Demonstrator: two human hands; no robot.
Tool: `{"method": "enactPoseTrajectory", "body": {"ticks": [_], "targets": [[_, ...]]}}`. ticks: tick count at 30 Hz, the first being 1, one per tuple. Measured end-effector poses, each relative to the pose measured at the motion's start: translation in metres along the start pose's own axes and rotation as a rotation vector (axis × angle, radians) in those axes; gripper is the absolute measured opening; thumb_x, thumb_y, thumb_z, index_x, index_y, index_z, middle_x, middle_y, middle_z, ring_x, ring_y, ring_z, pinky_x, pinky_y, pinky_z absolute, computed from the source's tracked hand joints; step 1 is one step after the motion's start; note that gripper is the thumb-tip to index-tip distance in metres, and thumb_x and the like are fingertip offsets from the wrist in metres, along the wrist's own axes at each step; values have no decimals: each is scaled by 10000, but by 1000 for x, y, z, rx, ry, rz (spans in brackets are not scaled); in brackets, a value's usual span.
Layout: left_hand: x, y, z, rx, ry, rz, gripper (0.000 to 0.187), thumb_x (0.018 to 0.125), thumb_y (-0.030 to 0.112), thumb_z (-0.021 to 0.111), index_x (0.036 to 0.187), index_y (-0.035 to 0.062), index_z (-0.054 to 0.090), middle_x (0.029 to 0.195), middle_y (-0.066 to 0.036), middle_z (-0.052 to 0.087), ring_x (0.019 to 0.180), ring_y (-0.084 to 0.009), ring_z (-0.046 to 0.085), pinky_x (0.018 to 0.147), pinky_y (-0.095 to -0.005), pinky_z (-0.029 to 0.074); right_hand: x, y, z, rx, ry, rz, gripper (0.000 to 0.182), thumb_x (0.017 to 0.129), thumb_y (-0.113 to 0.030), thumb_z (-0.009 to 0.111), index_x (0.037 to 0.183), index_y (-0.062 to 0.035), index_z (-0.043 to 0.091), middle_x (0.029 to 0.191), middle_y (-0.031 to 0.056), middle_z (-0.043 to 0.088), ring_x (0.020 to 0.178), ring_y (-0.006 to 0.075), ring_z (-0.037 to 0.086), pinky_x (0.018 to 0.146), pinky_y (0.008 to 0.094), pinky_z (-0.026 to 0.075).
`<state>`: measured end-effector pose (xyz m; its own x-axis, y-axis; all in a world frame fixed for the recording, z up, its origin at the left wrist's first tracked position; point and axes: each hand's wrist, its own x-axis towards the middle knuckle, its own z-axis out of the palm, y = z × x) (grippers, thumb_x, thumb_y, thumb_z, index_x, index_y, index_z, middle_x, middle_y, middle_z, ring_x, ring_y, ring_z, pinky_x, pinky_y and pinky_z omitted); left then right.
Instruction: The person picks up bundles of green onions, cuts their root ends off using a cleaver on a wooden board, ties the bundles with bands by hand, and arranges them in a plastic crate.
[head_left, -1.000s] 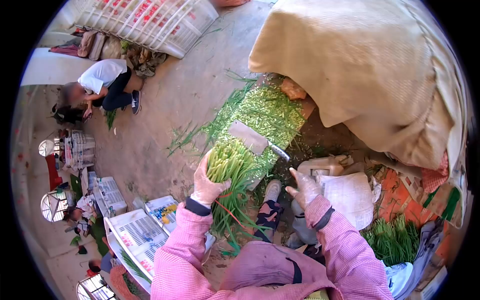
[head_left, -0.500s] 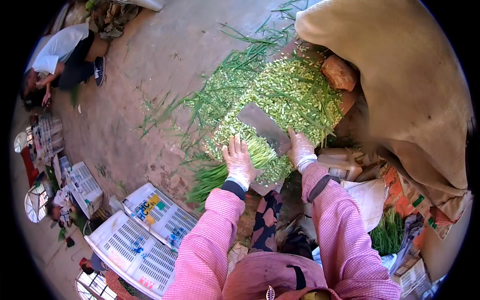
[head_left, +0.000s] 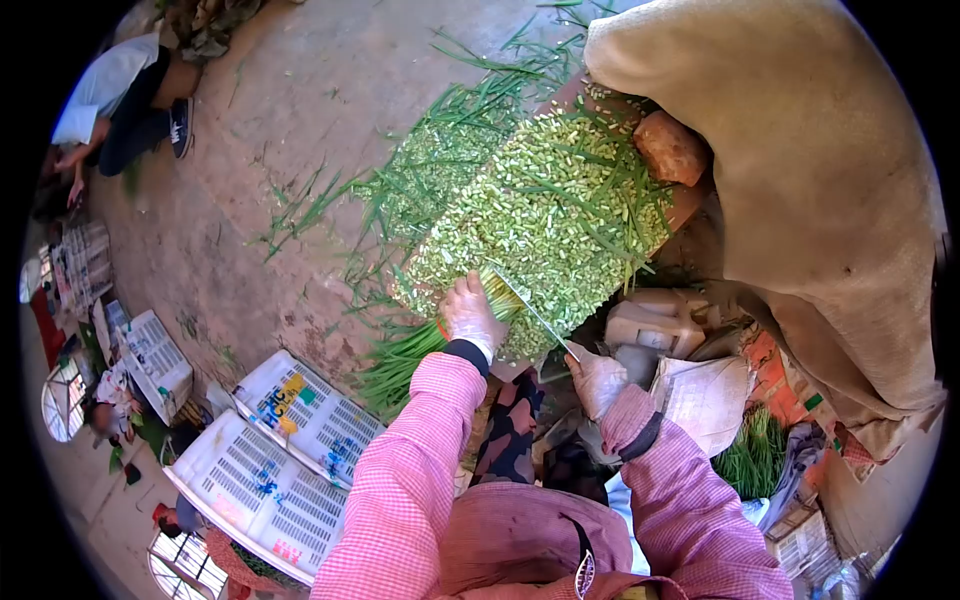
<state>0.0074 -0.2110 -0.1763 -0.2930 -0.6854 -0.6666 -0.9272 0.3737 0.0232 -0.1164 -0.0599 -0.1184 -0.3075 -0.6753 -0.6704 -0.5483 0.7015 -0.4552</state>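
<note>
My left hand (head_left: 470, 315), in a thin clear glove, is closed around a bundle of green stalks (head_left: 410, 360) at the near left edge of the chopped pile. In my right hand (head_left: 598, 382), also gloved, is the handle of a knife (head_left: 535, 315). The blade is seen nearly edge-on, slanting up and left to the cut end of the bundle, close to my left fingers. Beyond both hands, a big heap of chopped pale-green stalk pieces (head_left: 545, 200) covers a board, whose reddish edge shows at the right.
A reddish stone (head_left: 670, 148) rests at the board's far right, beside a large brown cloth (head_left: 810, 180). White plastic crates (head_left: 265, 490) are at the lower left. Another person (head_left: 125, 100) crouches at the upper left. More green stalks (head_left: 752, 455) lie at the lower right.
The knife has turned from flat to nearly edge-on, and my right hand has moved down toward me. My left hand has closed more tightly around the stalks.
</note>
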Motion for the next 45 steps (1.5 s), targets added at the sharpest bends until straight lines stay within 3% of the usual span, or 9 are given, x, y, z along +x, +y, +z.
{"method": "enactPoseTrajectory", "body": {"ticks": [14,21,25,30,35,36,39,41,45], "targets": [[-6,-27,0,-183,49,168,880,503,234,784,1225,20,329,1157,-171,421,1091,-321,416,917,-419,351,114,-27,20,-88,-283,37,364,802,-249,532,1135,-108,493,957,207,590,891,338,576,790,415,444],[-148,-75,-81,-449,448,612,832,490,167,766,1198,23,354,1100,-181,470,1021,-345,468,879,-401,384,-33,30,-92,-164,209,-22,706,713,-405,651,1263,-73,358,1223,200,435,1073,366,449,872,415,397],[-261,-38,-166,-376,504,970,625,594,231,705,1125,44,434,1101,-148,503,957,-297,525,848,-445,401,-119,-18,-109,1217,-981,242,666,820,-583,412,1202,-38,431,1170,172,503,1049,319,494,899,459,388],[-395,-19,-167,66,597,920,578,612,176,651,1132,66,423,1219,-155,425,1181,-270,376,1027,-441,216,-206,-107,-89,1475,-1203,266,522,805,-459,531,1119,-43,503,1020,129,597,811,195,608,738,354,514],[-493,-104,-94,-1865,-340,170,1067,661,644,583,1351,-17,107,1352,-217,250,1276,-324,232,1051,-425,187,-243,-81,-46,1398,-1292,-68,611,757,-499,592,1104,-1,525,982,129,624,791,242,630,733,345,525],[-486,-108,-74,-2322,-615,304,970,680,657,554,1325,11,227,1328,-194,323,1240,-321,298,1029,-451,232,-265,-86,-44,1351,-1262,-61,624,757,-517,580,1111,-6,525,990,129,621,810,244,625,749,346,516],[-470,-47,-88,-2263,219,373,833,740,648,478,1296,51,309,1265,-194,405,1093,-340,455,899,-438,416,-329,-106,-61,1232,-1118,-57,665,756,-570,543,1129,-20,525,1014,129,612,866,250,608,796,350,490],[-459,-46,-94,-2545,-450,1002,796,743,626,482,1278,52,345,1246,-209,423,1060,-369,478,840,-457,457,-363,-133,-124,616,-971,-232,648,767,-574,524,1153,-53,525,1025,148,602,940,255,574,863,355,439],[-464,-87,-108,-2453,47,880,745,722,566,531,1216,22,412,1183,-232,474,1031,-394,496,835,-495,450,-413,-158,-242,545,920,-1170,562,828,-436,515,1257,-84,423,1134,137,536,1044,265,515,868,373,419]]}}
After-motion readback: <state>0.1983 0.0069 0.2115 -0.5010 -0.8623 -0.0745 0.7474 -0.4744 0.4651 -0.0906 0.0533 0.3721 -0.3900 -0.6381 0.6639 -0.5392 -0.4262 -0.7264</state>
